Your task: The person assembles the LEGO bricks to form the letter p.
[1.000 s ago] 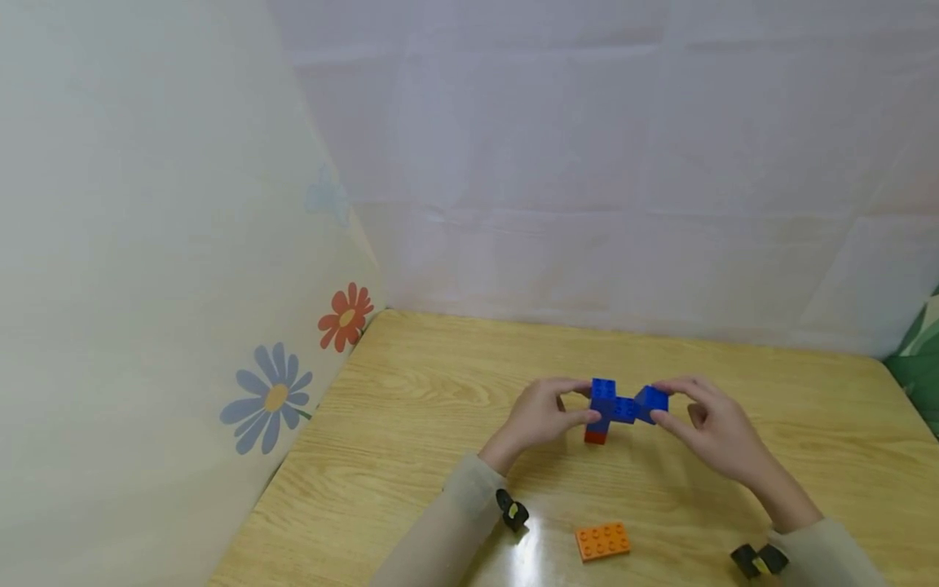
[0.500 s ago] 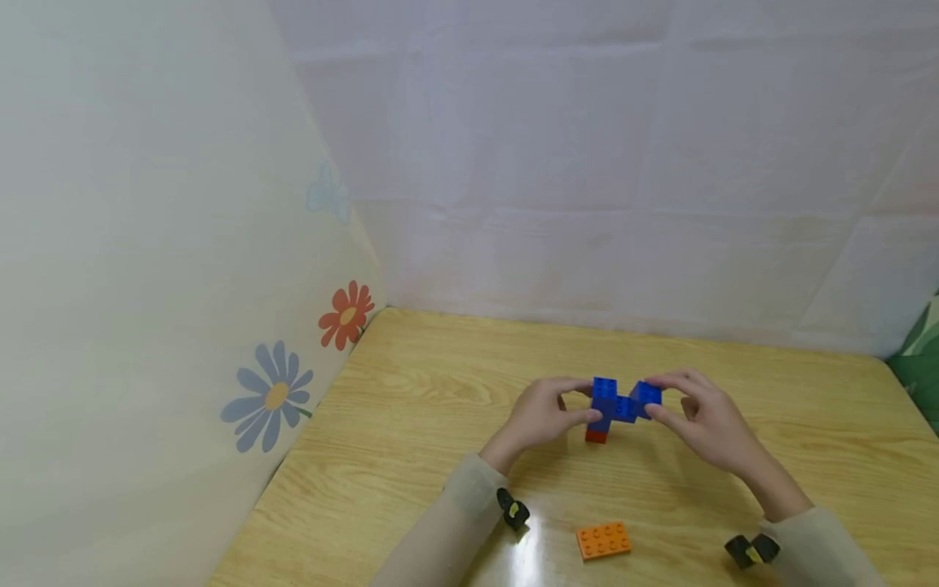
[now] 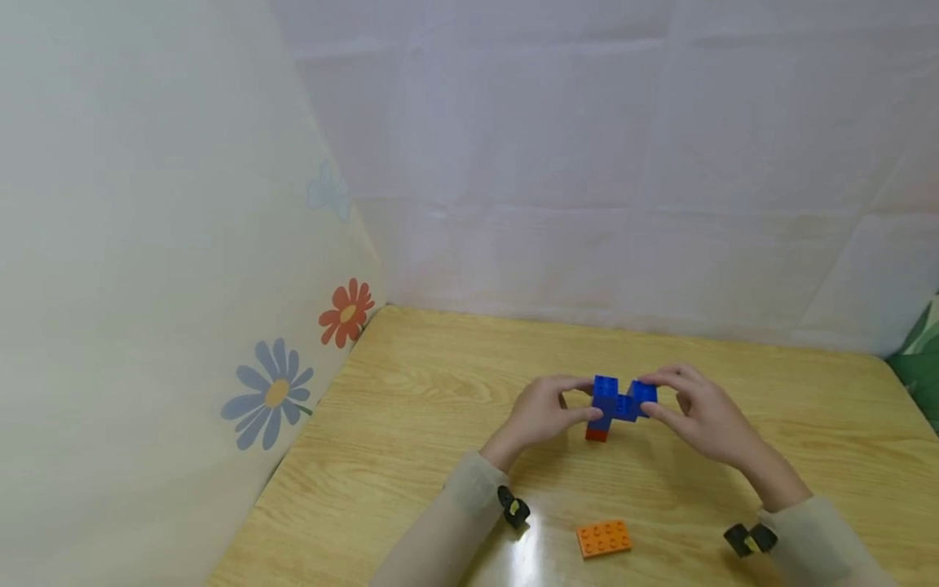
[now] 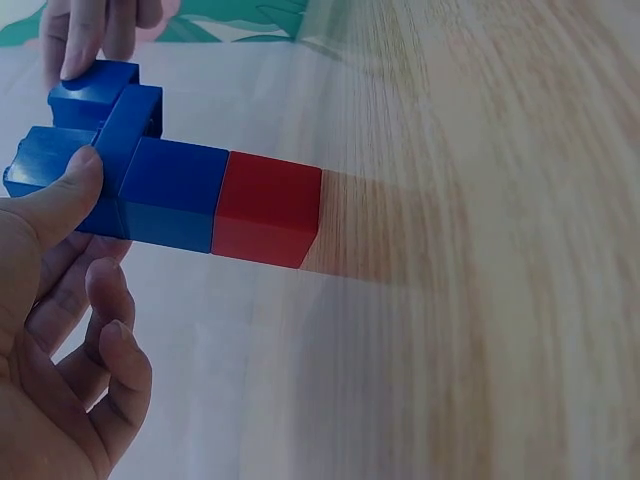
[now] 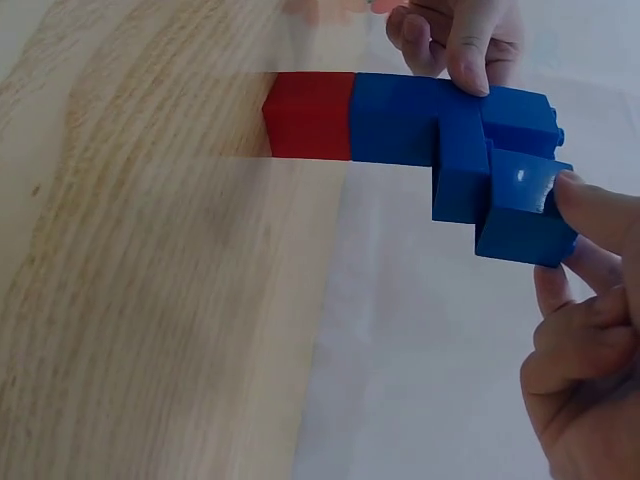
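A small tower of building blocks stands on the table, with a red block (image 5: pixel 311 116) at its foot and blue blocks (image 4: pixel 172 192) above. My left hand (image 3: pixel 541 414) pinches the tower's upper blue block (image 3: pixel 605 393) between thumb and fingers. From the tower a thinner blue block (image 3: pixel 625 407) juts out to the right. At its outer end my right hand (image 3: pixel 700 416) pinches another blue block (image 5: pixel 527 205) by its sides. In the right wrist view that block sits right against the jutting one, slightly askew to it.
An orange eight-stud block (image 3: pixel 604 539) lies nearer the front of the wooden table (image 3: pixel 440 383). A pale wall with flower prints (image 3: pixel 275 395) borders the left, and a light cloth (image 3: pixel 587 163) hangs behind.
My right hand has moved a little left with its blue block, which has gone from tilted to nearly level over the jutting block's end. My left hand keeps its hold on the tower.
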Demonstrator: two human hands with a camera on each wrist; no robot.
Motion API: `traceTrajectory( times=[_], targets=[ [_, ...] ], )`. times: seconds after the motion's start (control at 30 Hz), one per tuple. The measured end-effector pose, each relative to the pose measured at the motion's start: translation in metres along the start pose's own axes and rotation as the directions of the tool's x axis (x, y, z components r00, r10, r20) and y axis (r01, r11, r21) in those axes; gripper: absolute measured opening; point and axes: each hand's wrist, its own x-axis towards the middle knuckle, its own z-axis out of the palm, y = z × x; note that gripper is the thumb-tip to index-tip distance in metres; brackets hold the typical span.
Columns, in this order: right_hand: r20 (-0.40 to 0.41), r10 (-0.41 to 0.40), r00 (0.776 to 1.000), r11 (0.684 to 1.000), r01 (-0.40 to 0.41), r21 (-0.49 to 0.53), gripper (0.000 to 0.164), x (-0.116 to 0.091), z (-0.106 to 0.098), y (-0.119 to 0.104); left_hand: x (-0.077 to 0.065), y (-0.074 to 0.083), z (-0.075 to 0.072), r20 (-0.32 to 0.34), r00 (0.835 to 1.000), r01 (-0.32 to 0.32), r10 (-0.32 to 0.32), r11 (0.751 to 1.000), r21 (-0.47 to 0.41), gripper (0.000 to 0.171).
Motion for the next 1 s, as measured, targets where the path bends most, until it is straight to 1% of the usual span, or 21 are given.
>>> traceTrajectory(
  times=[0.2,0.37,0.5,0.7,0.87,1.0],
  targets=[
    [0.049,0.001,0.999,0.999,0.002,-0.053,0.031,0.004,-0.005,-0.005,0.001,0.002,-0.001,0.001,1.0,-0.003,0.003,1.0,-0.009,0.043],
    [0.073,0.022,0.997,0.998,-0.017,-0.06,0.032,0.006,-0.007,-0.007,0.002,0.002,-0.001,-0.003,1.0,-0.002,0.002,1.0,-0.011,0.044],
    [0.059,0.014,0.998,0.999,-0.011,-0.047,0.034,0.005,-0.006,-0.007,0.002,0.0,-0.001,-0.006,1.0,-0.007,0.006,1.0,-0.009,0.043],
    [0.022,-0.03,0.999,0.998,0.031,-0.047,0.039,0.002,-0.006,-0.009,0.001,-0.002,0.001,-0.001,1.0,-0.002,0.002,1.0,-0.001,0.043],
    [-0.007,-0.053,0.999,0.997,0.053,-0.048,0.042,-0.004,-0.007,-0.013,0.001,-0.003,0.002,-0.003,1.0,-0.012,0.012,1.0,-0.001,0.043],
    [-0.019,-0.084,0.996,0.995,0.083,-0.05,0.041,-0.01,-0.007,-0.019,0.001,-0.003,0.001,-0.012,1.0,-0.017,0.017,1.0,-0.002,0.043]
  ],
)
